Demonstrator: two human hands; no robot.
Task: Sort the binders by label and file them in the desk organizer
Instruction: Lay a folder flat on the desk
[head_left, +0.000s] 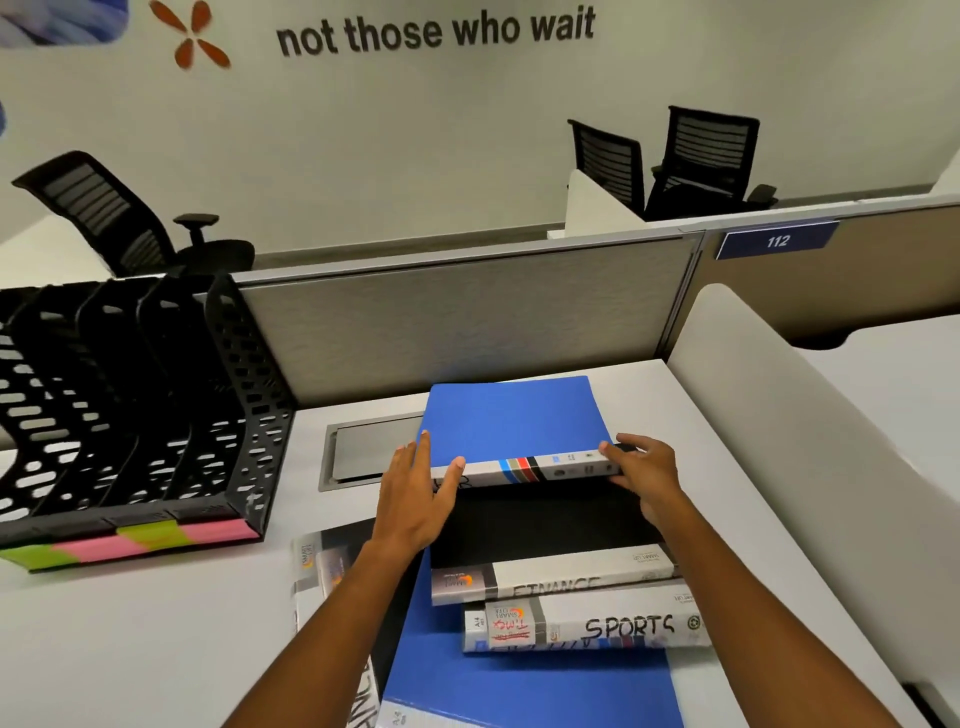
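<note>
Both grips grasp the blue binder (511, 423) by its spine, the left hand (418, 501) with thumb curled over one end and the right hand (641, 475) pinching the other, holding it above a black binder (545, 525) topping the stack near the worktop's (156, 623) right edge. Below lie a binder marked FINANCE (556, 582) and one marked SPORTS (587, 626). The black mesh desk organizer (130, 410), at the worktop's back left corner, shows only bare slots, with pink and green sticky labels (135, 540) along its front edge.
</note>
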